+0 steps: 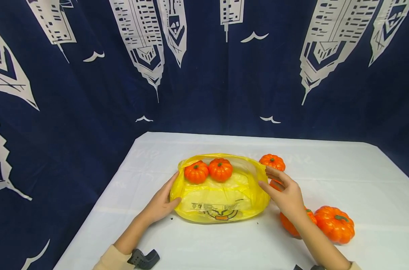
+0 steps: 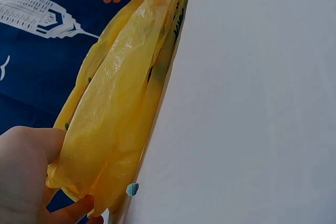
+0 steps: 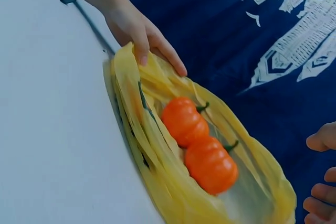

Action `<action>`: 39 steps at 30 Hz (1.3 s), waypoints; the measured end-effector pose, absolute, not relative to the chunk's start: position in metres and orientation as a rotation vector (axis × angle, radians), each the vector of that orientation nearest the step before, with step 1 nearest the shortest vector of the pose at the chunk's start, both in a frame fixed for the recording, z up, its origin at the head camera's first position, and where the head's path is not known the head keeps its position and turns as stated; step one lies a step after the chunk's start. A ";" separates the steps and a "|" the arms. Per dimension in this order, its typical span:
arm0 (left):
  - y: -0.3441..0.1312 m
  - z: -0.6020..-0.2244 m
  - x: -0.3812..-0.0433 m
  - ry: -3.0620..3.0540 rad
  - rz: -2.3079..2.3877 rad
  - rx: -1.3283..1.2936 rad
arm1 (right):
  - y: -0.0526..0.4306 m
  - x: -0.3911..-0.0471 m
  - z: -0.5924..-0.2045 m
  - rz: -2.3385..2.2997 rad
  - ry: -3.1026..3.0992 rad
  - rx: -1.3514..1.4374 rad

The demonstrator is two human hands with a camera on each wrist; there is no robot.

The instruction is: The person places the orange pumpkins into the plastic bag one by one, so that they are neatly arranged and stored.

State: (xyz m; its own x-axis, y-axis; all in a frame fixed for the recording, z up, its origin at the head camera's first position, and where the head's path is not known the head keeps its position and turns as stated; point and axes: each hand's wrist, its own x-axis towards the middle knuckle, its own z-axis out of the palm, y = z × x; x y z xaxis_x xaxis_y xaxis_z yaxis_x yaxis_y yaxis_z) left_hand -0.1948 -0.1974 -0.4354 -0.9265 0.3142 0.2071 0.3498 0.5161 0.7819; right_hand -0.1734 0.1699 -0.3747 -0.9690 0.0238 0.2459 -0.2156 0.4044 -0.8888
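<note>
A yellow plastic bag lies on the table with its mouth spread wide. Inside it, toward the back left, sit two small orange pumpkins side by side, green stems showing. My left hand holds the bag's left end, thumb on the near side and fingers round the far side. At the right end is my right hand, its fingers apart and loosely extended beside the bag's edge. The right wrist view shows the same pumpkins in the bag, with the right fingers at the frame's edge.
More pumpkins stand right of the bag: one at the back, one partly behind my right hand, and two nearer the front, including a larger one. A white cloth covers the table; a dark blue patterned curtain hangs behind.
</note>
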 end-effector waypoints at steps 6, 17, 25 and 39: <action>-0.198 -0.435 -0.194 -2.702 -1.404 -0.589 | 0.195 -0.163 -0.374 1.510 -2.453 0.165; -0.197 -0.436 -0.195 -2.697 -1.396 -0.598 | 0.246 -0.145 -0.378 1.351 -2.545 -0.011; -0.197 -0.435 -0.195 -2.681 -1.399 -0.616 | 0.278 -0.134 -0.388 1.364 -2.552 -0.186; -0.197 -0.435 -0.195 -2.681 -1.404 -0.616 | 0.308 -0.122 -0.403 1.259 -2.561 -0.289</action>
State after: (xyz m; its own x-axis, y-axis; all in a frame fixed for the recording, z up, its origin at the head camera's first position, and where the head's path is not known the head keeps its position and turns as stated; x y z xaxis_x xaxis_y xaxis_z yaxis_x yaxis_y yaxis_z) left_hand -0.1949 -0.1973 -0.4349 -0.9191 0.3219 0.2274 0.3702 0.5076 0.7780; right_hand -0.1219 0.3079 -0.4028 -0.9431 0.2948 0.1541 0.0581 0.6022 -0.7962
